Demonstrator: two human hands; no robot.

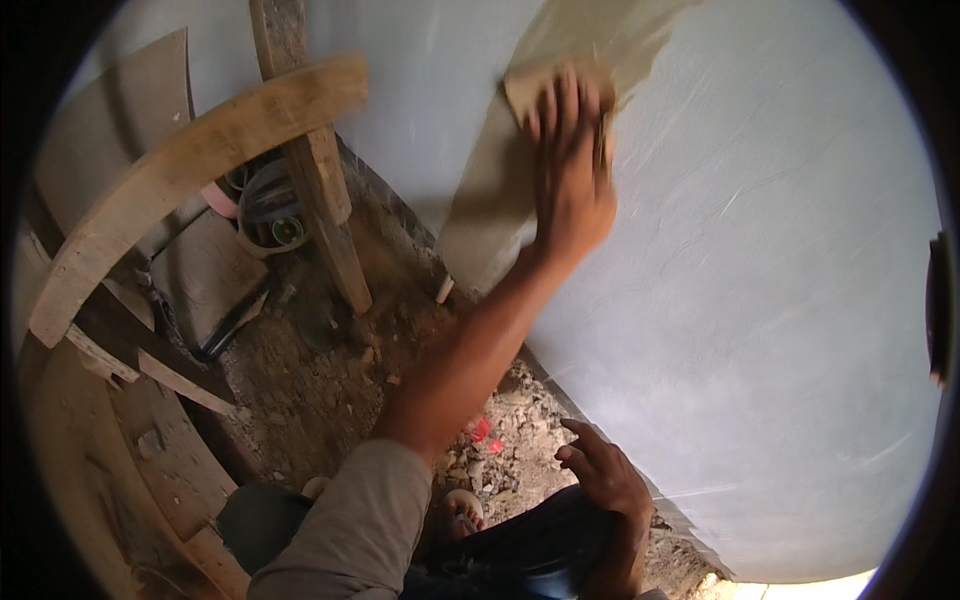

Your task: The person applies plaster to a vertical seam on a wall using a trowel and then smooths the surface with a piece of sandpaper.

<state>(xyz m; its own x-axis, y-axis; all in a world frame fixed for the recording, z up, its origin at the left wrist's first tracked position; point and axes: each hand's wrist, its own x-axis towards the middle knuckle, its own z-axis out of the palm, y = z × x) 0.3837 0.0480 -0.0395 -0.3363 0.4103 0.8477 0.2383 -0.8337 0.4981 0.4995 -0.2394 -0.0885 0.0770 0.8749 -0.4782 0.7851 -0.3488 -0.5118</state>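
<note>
My left hand (575, 175) reaches up and presses a tan, flat sheet (528, 88), which looks like folded sandpaper, against the pale grey wall (720, 290). Its fingers lie over the sheet, and a corner sticks out to the left. A darker olive-brown band (575, 30) marks the wall above the sheet and continues below it. My right hand (605, 478) is low, near my knee and the foot of the wall. Its fingers are loosely bent and apart, and nothing shows in them.
A curved wooden piece (210, 145) crosses an upright timber (335, 225) at left. Behind them stands a bucket (268, 238) with things inside. More boards (165, 440) lie at lower left. Rubble and dirt (320, 400) cover the ground, with red scraps (481, 430) near my foot.
</note>
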